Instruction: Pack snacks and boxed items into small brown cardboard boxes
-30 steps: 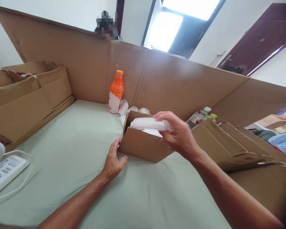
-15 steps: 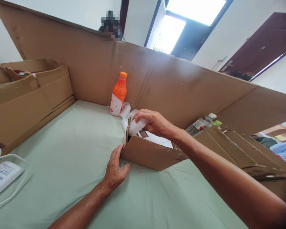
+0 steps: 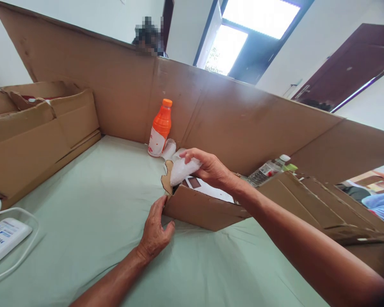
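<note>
My right hand (image 3: 213,168) pinches a crumpled, whitish translucent wrap (image 3: 183,169), which looks like bubble wrap, over the left end of a small open cardboard box (image 3: 205,208). Inside the box lies a white sheet or package with dark squares (image 3: 208,187); my right hand and forearm cover part of it. A torn cardboard flap (image 3: 167,177) leans outward at the box's left end. My left hand (image 3: 156,230) rests with fingers extended and thumb apart, its fingertips touching the box's near left corner. Just behind stands an orange bottle (image 3: 161,128) beside a clear plastic piece (image 3: 169,149).
Cardboard boxes stand at the left (image 3: 41,136) and right (image 3: 320,209). Clear bottles (image 3: 269,168) lean behind the right one. A tall cardboard partition (image 3: 121,89) runs across the back. A white power strip (image 3: 6,238) with a cable lies at left. People are partly visible beyond.
The flap at the box's left end has swung outward to the left. My right hand still holds the wrap, now tilted differently. My left hand has stayed at the corner.
</note>
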`<state>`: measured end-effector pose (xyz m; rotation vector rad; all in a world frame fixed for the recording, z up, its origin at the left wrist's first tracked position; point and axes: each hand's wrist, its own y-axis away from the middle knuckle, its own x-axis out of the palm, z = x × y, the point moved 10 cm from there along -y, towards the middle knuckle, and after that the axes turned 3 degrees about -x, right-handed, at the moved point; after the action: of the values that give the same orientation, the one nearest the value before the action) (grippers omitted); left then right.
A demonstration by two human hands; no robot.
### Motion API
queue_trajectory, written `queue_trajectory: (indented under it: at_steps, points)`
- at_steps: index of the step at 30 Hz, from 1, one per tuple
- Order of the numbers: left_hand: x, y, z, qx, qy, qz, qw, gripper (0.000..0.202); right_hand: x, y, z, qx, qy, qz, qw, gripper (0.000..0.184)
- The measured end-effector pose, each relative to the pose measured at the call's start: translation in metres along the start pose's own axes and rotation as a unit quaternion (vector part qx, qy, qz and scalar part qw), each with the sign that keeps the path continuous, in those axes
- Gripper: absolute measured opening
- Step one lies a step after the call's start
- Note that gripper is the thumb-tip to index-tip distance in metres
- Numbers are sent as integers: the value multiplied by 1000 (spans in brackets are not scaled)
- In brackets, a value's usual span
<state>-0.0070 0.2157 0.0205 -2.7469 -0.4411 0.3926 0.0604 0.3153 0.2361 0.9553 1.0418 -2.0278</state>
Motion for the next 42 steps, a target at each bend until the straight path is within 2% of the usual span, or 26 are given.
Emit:
queue_trajectory:
  at_steps: [3,7,11,15,21,27,31,35,38,42]
  points:
    - [0,-1,0,0,0,2,1000,72,1,7,-14,32,-19,4,999,27]
    - [0,-1,1,-6,-1,3,1000,72,1,7,-15,41,44,61,996,24]
    - [1,-2,2,-11,1,-2,1000,74,-3,7,-3,0,114,115,987,33]
    - [1,-1,-1,-1,3,2,1000,74,4,7,7,-56,145,164,974,41]
    - [1,-1,3,-12,0,1,1000,65,15,-4,14,-86,130,134,979,53]
    - [1,-1,5,-18,7,0,1000,56,41,-11,0,-18,63,224,972,57]
    - [0,-2,5,-15,6,-15,1000,56,41,-11,-7,5,88,196,977,61]
    - [-1,-2,5,-20,3,-17,1000,56,46,1,-3,-5,169,236,957,58]
    - [0,-1,4,-19,0,-10,1000,57,40,2,5,-21,228,230,946,59]
    - [-4,1,0,7,-1,-28,1000,63,42,-2,12,-62,307,212,926,33]
